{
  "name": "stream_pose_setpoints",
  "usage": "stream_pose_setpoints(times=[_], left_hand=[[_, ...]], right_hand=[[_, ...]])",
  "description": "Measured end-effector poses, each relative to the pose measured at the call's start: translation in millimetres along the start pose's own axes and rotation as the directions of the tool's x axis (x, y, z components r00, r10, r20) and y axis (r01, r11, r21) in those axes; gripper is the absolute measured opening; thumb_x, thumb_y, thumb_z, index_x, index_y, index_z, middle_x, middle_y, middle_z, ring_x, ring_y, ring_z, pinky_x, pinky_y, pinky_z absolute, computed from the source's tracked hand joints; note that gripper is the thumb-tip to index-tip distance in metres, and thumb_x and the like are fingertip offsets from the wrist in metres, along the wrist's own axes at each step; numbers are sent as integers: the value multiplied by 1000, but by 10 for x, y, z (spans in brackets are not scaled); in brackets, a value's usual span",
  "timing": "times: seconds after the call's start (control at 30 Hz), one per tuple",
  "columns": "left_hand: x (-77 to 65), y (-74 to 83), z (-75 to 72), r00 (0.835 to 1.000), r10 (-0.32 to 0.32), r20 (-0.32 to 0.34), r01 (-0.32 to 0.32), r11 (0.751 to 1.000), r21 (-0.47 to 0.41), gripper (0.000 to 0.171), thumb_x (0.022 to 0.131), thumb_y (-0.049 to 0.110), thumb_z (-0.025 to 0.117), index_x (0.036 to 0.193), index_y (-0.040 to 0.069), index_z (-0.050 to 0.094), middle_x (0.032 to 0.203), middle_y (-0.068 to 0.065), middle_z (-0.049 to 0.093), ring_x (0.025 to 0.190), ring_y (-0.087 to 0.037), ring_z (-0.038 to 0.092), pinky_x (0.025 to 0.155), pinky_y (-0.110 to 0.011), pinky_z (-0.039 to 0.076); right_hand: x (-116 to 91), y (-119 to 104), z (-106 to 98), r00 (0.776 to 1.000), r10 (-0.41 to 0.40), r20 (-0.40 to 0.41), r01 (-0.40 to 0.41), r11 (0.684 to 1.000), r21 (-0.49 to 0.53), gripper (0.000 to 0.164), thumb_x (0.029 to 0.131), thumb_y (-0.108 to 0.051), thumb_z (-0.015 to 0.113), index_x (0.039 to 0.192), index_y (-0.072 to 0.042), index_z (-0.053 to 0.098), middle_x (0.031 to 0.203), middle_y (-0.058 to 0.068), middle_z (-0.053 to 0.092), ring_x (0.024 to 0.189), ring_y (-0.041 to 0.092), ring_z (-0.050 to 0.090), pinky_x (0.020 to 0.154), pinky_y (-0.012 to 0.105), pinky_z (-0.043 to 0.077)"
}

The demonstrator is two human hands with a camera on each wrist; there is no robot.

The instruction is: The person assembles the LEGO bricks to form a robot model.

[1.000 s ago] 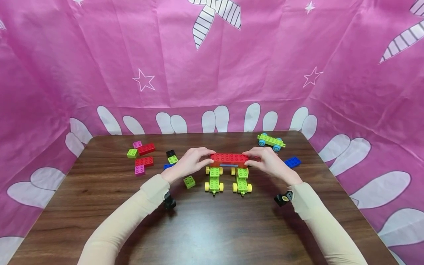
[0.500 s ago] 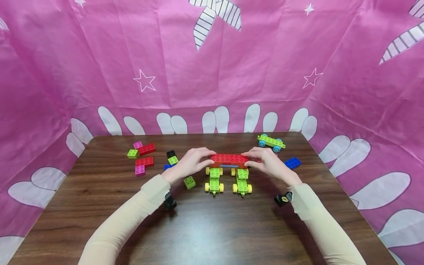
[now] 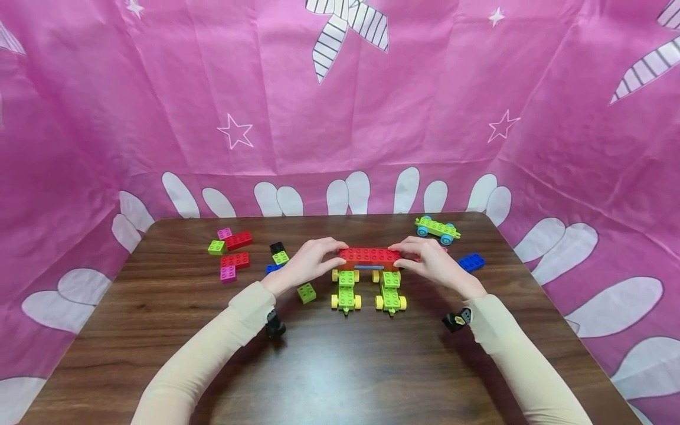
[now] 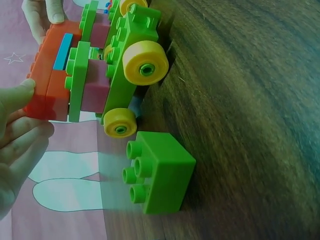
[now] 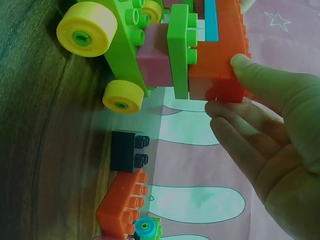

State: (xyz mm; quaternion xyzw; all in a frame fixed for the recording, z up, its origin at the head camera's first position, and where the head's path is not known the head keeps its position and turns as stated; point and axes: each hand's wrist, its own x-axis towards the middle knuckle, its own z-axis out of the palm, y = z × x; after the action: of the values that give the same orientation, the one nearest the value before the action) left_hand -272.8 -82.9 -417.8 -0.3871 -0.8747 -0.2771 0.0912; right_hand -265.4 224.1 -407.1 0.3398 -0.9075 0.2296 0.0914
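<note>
In the middle of the table a long red block [image 3: 369,256], built of red bricks with a thin blue strip low on its near side, spans two lime car bases with yellow wheels, the left base [image 3: 346,296] and the right base [image 3: 390,298]. Pink bricks [image 4: 96,86] and lime plates [image 4: 79,82] are stacked between bases and red block. My left hand [image 3: 310,262] pinches the block's left end between thumb and fingers. At the opposite end, my right hand [image 3: 432,262] grips it likewise, thumb on the near face and fingers behind.
A loose lime brick [image 3: 306,293] lies beside the left base. Red bricks [image 3: 235,260] and pink bricks [image 3: 228,273] are scattered at left. A lime base with blue wheels [image 3: 437,228] stands at the back right, near a blue brick [image 3: 471,262]. A pink curtain [image 3: 297,118] borders the table.
The head view has shifted slightly, moving the scene a little right and down in the picture. Both hands keep the same hold on the red block.
</note>
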Motion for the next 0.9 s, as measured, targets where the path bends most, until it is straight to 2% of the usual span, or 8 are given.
stream_pose_setpoints(times=[0.17, 0.4, 0.53, 0.9], left_hand=[[8, -3, -4, 1000, -15, 21, 16, 1000, -9, 31, 91, 28, 60, 119, 13, 62, 104, 2, 67, 89, -8, 60, 81, -28, 51], [4, -6, -46, 998, -43, 56, 43, 999, -2, 36, 90, 29, 62, 121, 11, 61, 109, -1, 67, 97, -11, 61, 87, -30, 51], [-7, -8, -60, 997, -56, 57, 57, 998, -10, 38, 89, 30, 64, 121, 10, 62, 112, -2, 67, 99, -12, 62, 88, -30, 52], [-33, -40, -121, 996, -66, 57, 68, 997, -35, 38, 88, 30, 65, 119, 9, 62, 114, -3, 67, 103, -14, 63, 91, -32, 52]], right_hand=[[-1, 5, -3, 1000, 13, -4, -13, 1000, 0, 35, 81, -28, 72, 115, -25, 66, 97, -11, 67, 83, 3, 58, 68, 28, 53], [9, 5, 8, 1000, 23, 16, -23, 1000, 7, 34, 81, -27, 72, 114, -23, 66, 101, -10, 67, 89, 4, 60, 76, 28, 54], [7, 7, 7, 999, 35, 38, -36, 999, 30, 35, 81, -27, 72, 115, -23, 65, 102, -10, 66, 90, 7, 62, 77, 30, 55], [12, 12, -9, 1000, 14, 26, -15, 999, 31, 35, 82, -27, 72, 115, -21, 65, 103, -8, 68, 92, 9, 62, 79, 35, 55]])
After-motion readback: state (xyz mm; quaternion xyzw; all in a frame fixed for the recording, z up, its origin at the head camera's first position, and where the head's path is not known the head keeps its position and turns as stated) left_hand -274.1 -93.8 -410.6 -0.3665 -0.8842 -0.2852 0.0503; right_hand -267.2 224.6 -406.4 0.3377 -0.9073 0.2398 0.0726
